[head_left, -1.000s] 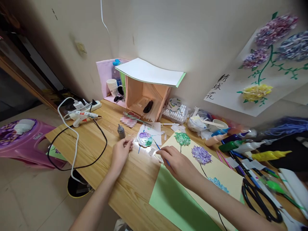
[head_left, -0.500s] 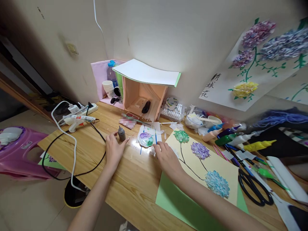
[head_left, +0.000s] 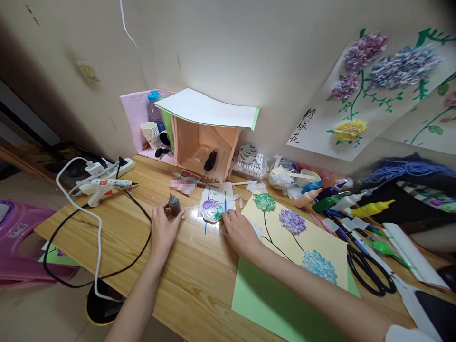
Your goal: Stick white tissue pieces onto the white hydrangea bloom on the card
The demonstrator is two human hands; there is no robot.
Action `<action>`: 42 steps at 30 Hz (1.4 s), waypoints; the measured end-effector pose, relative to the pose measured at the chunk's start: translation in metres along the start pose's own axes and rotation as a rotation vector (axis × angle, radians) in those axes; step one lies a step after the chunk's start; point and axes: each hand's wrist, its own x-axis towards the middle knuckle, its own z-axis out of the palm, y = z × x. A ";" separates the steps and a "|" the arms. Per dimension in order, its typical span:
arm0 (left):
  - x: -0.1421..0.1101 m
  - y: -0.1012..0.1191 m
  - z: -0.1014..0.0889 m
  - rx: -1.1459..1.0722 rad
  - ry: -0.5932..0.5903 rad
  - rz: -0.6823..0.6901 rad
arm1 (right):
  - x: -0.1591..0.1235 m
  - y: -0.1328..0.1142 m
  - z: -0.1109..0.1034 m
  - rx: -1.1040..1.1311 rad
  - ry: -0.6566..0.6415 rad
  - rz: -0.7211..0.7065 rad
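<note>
A small grey squeeze bottle (head_left: 174, 204) stands upright on the table, its nozzle up. My left hand (head_left: 166, 230) is closed round it, with the thumb on the right side and the fingers on the left. My right hand (head_left: 242, 232) has its fingers bent together at the right rim of a white flower-shaped paint palette (head_left: 213, 213); its thumb is hidden. Purple and green paint lies in the palette's wells. A blue brush (head_left: 225, 202) lies just beyond my right fingertips, on white paper. Under my right forearm is a cream sheet (head_left: 285, 247) with green, purple and blue textured flowers.
A glue gun (head_left: 107, 187) with looping cables lies at the left. At the back are an open box (head_left: 185, 142) and paper cups (head_left: 149, 133). Paint bottles (head_left: 329, 203) and black-handled scissors (head_left: 370, 270) crowd the right. A pink stool (head_left: 21, 242) stands beside the table.
The view has shifted slightly, so most things appear further left. Both hands keep nearly the same places at the bottle and the palette; the left fingers sit a little closer round the bottle.
</note>
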 end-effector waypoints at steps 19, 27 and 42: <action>-0.032 0.139 -0.041 -0.222 -0.079 0.342 | -0.086 0.029 -0.122 0.726 0.212 -0.175; -0.067 0.249 0.017 -0.269 -0.545 0.619 | -0.133 0.091 -0.104 1.109 0.350 0.338; -0.112 0.305 0.120 -0.165 -0.781 0.586 | -0.207 0.287 -0.045 1.044 0.846 0.837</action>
